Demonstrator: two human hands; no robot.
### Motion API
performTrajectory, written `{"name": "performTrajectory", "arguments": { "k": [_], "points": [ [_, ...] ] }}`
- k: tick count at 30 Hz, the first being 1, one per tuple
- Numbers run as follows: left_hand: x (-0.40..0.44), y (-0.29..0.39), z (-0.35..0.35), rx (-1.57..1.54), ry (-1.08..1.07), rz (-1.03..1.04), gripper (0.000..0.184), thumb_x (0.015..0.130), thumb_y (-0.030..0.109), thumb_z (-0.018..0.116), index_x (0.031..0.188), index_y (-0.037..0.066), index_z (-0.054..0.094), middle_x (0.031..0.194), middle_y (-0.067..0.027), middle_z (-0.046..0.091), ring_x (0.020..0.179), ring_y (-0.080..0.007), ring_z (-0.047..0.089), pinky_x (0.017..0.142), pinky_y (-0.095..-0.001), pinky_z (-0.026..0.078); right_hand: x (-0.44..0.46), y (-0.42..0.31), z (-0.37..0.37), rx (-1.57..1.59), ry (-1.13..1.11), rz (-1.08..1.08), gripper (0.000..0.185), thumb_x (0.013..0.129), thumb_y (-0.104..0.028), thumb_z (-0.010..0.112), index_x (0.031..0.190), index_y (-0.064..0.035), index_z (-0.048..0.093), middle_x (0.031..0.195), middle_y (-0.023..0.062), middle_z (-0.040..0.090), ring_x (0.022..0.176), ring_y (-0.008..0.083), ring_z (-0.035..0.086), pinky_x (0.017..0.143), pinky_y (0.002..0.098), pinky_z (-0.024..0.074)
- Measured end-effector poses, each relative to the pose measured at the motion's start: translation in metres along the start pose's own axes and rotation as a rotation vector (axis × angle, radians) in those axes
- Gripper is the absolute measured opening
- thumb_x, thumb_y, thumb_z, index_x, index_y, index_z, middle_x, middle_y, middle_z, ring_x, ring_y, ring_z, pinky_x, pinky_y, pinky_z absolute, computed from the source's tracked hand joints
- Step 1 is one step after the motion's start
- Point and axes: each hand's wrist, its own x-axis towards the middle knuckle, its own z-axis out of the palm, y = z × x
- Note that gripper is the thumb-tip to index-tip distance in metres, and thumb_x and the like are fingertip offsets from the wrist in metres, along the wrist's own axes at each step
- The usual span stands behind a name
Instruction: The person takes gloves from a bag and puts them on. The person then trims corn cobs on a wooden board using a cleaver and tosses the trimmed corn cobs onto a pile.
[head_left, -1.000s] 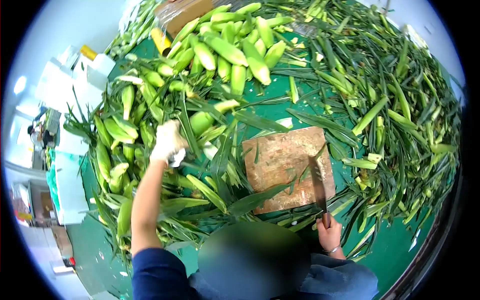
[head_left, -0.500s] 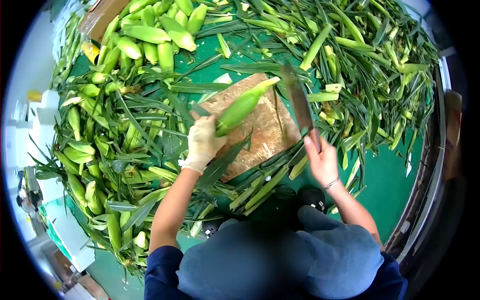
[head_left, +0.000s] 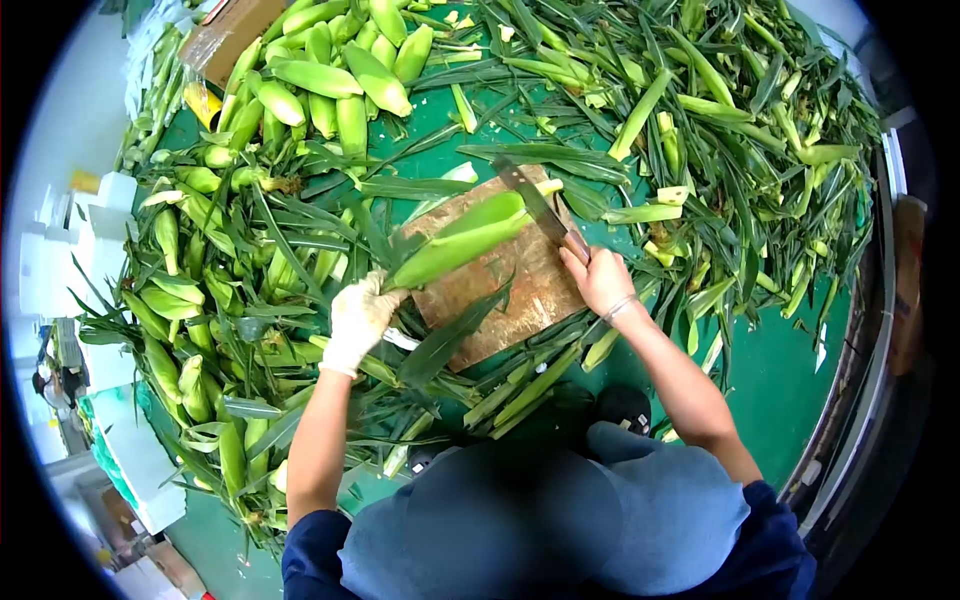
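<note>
My left hand (head_left: 360, 318), in a pale glove, is closed around the near-left end of a green husked ear of corn (head_left: 455, 250). The ear points up and to the right over a worn wooden cutting board (head_left: 500, 305). In my right hand (head_left: 602, 282) is the wooden handle of a cleaver (head_left: 538, 205). Its dark blade lies across the far end of the ear. A short pale stub (head_left: 550, 187) shows just past the blade; whether it is fully severed I cannot tell.
Trimmed ears of corn (head_left: 370, 80) are heaped at the upper left beside a cardboard box (head_left: 230, 40). More ears in leaves (head_left: 190, 300) lie along the left. A large pile of cut leaves and stalks (head_left: 740, 130) covers the upper right of the green floor (head_left: 765, 345).
The cleaver has come down and left from beside the board onto the ear's far end. My left hand has shifted down and left, and the ear now lies lower over the board.
</note>
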Motion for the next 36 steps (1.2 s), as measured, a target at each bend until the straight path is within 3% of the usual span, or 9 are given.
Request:
{"name": "performTrajectory", "arguments": {
  "k": [6, 12, 16, 17, 19, 21, 23, 32, 36],
  "points": [
    [-0.067, 0.041, 0.032, -0.984, -0.188, -0.222, 0.022, 0.086, 0.019, 0.064, 0.095, -0.002, 0.066, 0.077, -0.0055, 0.062, 0.069, -0.0129, 0.056, 0.065, -0.0259, 0.043, 0.036, 0.033, 0.010, -0.344, 0.192, -0.004, 0.047, 0.090, -0.046, 0.055, 0.084, -0.0002, 0.064, 0.074, 0.0256, 0.066, 0.073, 0.0406, 0.067, 0.066, 0.0499, 0.0537],
    [-0.097, 0.020, 0.093, -1.836, -0.097, -0.345, 0.031, 0.089, 0.033, 0.064, 0.103, 0.005, 0.059, 0.083, -0.0031, 0.059, 0.069, -0.0162, 0.052, 0.064, -0.0294, 0.041, 0.062, 0.075, -0.074, -0.018, 0.666, 0.088, 0.039, 0.091, -0.038, 0.060, 0.087, 0.0013, 0.065, 0.070, 0.0211, 0.064, 0.066, 0.0320, 0.064, 0.060, 0.0427, 0.0498],
    [-0.063, 0.120, 0.154, -0.600, -0.643, 0.115, 0.059, 0.089, 0.044, 0.057, 0.132, 0.005, 0.045, 0.120, -0.0210, 0.055, 0.109, -0.0337, 0.052, 0.095, -0.0425, 0.040, 0.012, 0.030, -0.073, 0.259, 0.577, 0.015, 0.028, 0.090, -0.027, 0.066, 0.094, 0.0010, 0.066, 0.063, 0.0043, 0.054, 0.059, 0.0094, 0.044, 0.057, 0.0280, 0.0427],
    [-0.050, 0.143, 0.155, -0.240, -0.590, 0.377, 0.067, 0.089, 0.046, 0.055, 0.140, 0.005, 0.042, 0.130, -0.0254, 0.054, 0.119, -0.0381, 0.052, 0.102, -0.0458, 0.040, 0.004, 0.032, -0.071, 0.238, 0.576, -0.022, 0.029, 0.089, -0.028, 0.067, 0.091, 0.0009, 0.065, 0.060, 0.0050, 0.051, 0.057, 0.0097, 0.044, 0.054, 0.0293, 0.0416],
    [-0.005, 0.158, 0.138, -0.031, 0.076, 0.942, 0.049, 0.079, 0.035, 0.067, 0.118, 0.006, 0.059, 0.102, -0.0189, 0.064, 0.095, -0.0347, 0.061, 0.084, -0.0462, 0.048, -0.013, 0.036, -0.073, 0.256, 0.544, -0.078, 0.029, 0.089, -0.028, 0.067, 0.091, 0.0011, 0.065, 0.059, 0.0049, 0.051, 0.057, 0.0093, 0.043, 0.054, 0.0293, 0.0413],
    [0.055, 0.168, 0.111, 0.401, 0.322, 0.823, 0.034, 0.076, 0.024, 0.065, 0.103, 0.004, 0.060, 0.084, -0.0110, 0.061, 0.076, -0.0287, 0.060, 0.063, -0.0400, 0.049, -0.026, 0.038, -0.075, 0.292, 0.510, -0.113, 0.028, 0.089, -0.027, 0.068, 0.092, 0.0013, 0.064, 0.059, 0.0048, 0.051, 0.057, 0.0089, 0.043, 0.053, 0.0294, 0.0410],
    [0.108, 0.144, 0.101, 0.394, -0.015, 0.626, 0.043, 0.072, 0.028, 0.068, 0.105, 0.002, 0.058, 0.086, -0.0144, 0.064, 0.081, -0.0296, 0.064, 0.067, -0.0397, 0.051, -0.032, 0.034, -0.080, 0.285, 0.481, -0.086, 0.027, 0.091, -0.026, 0.066, 0.093, 0.0010, 0.064, 0.060, 0.0036, 0.052, 0.057, 0.0079, 0.043, 0.053, 0.0284, 0.0408],
    [0.066, 0.075, 0.084, 0.408, 0.058, 0.567, 0.055, 0.067, 0.023, 0.074, 0.114, 0.002, 0.058, 0.082, -0.0132, 0.066, 0.082, -0.0302, 0.065, 0.076, -0.0387, 0.051, -0.026, -0.005, -0.058, 0.416, 0.627, -0.487, 0.021, 0.095, -0.020, 0.057, 0.083, -0.0026, 0.058, 0.064, 0.0051, 0.058, 0.055, 0.0116, 0.054, 0.050, 0.0279, 0.0435],
    [0.053, 0.065, 0.069, 0.381, 0.078, 0.556, 0.057, 0.066, 0.019, 0.075, 0.117, 0.001, 0.057, 0.085, -0.0157, 0.066, 0.084, -0.0310, 0.066, 0.075, -0.0384, 0.052, -0.038, 0.036, -0.002, 0.155, 0.037, -0.007, 0.038, 0.089, -0.032, 0.061, 0.093, 0.0061, 0.064, 0.081, 0.0286, 0.063, 0.078, 0.0455, 0.063, 0.068, 0.0471, 0.0511]
  ]
}}
